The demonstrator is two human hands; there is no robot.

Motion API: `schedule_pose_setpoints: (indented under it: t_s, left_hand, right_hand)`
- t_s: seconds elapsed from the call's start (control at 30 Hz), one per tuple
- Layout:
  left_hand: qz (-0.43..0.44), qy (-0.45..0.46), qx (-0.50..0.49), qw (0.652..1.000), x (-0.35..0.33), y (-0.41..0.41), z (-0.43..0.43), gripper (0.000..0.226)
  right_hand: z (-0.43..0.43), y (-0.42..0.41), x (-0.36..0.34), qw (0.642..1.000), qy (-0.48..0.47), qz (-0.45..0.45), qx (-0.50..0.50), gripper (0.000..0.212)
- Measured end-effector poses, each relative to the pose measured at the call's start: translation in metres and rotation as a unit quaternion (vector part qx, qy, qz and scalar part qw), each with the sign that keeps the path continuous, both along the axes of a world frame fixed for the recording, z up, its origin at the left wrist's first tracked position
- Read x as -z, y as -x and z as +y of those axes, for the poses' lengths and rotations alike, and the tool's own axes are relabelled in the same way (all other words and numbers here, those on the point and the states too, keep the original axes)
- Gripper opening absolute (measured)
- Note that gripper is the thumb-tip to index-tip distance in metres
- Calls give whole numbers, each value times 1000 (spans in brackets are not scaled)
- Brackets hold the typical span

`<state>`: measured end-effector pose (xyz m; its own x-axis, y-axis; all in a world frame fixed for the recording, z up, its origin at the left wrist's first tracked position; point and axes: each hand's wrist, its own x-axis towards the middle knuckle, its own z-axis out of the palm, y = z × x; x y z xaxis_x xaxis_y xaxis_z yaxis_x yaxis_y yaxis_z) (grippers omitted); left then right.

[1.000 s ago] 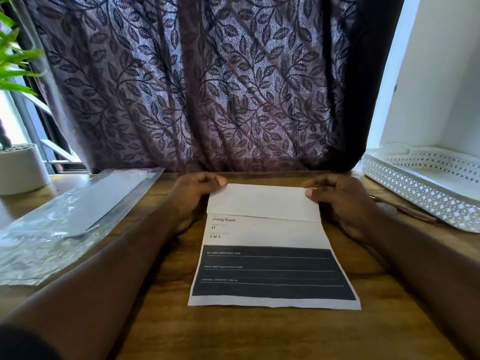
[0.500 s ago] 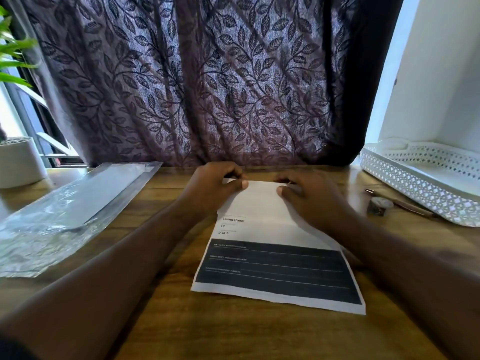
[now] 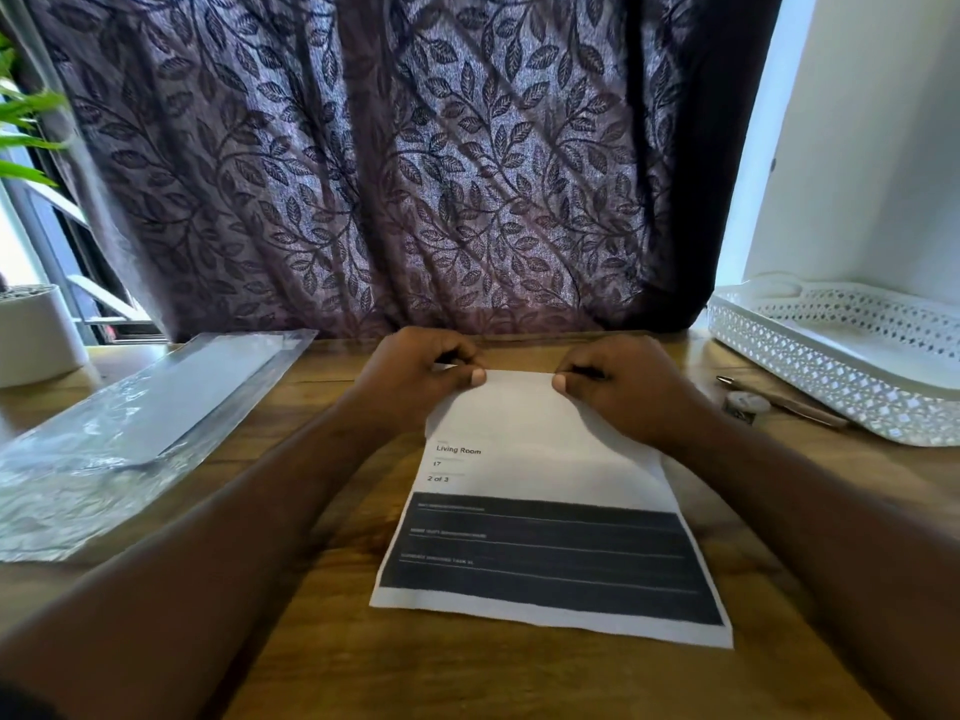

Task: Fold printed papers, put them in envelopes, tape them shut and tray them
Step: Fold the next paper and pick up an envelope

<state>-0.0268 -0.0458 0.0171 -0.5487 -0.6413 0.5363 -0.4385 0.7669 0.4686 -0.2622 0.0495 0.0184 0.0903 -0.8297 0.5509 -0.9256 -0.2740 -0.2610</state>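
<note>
I am on the folding step. My left hand point(image 3: 415, 379) and right hand point(image 3: 628, 392) each pinch the far edge of the printed paper point(image 3: 545, 511), thumbs on top and fingers curled. The sheet lies on the wooden table point(image 3: 322, 641) before me. Next, I judge, the crease needs pressing flat with the edges kept square.

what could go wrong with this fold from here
1. The printed paper lies skewed on the table, so the crease may come out crooked.
2. Both the left hand and right hand pinch only its far edge; the free near end could slide as they press.
</note>
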Motion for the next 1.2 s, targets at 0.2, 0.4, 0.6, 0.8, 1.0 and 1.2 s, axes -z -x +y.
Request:
schedule_pose_setpoints:
  t_s: [0.2,0.4,0.6,0.8,1.0,1.2]
  left_hand:
    - [-1,-3,-22,1000,1,-16,-14,5]
    - [13,-19,-38,999,7,-22,-21,2]
    - [-16,-22,-76,997,6,-26,-21,3]
    - [-47,81,-42,995,-1,7,12,21]
    - [-67,103,36,992,-10,25,32,15]
    - [-98,124,-37,987,-11,4,18,16]
  right_hand:
    - [0,22,-1,996,-42,-67,28,15]
    - [3,21,-1,981,-95,-169,1,14]
    - [8,17,4,969,-95,-227,21,4]
    - [10,-12,-2,985,-7,-170,18,10]
    - [14,-30,-3,990,42,-130,-22,8]
    - [10,-17,1,987,29,-158,-7,9]
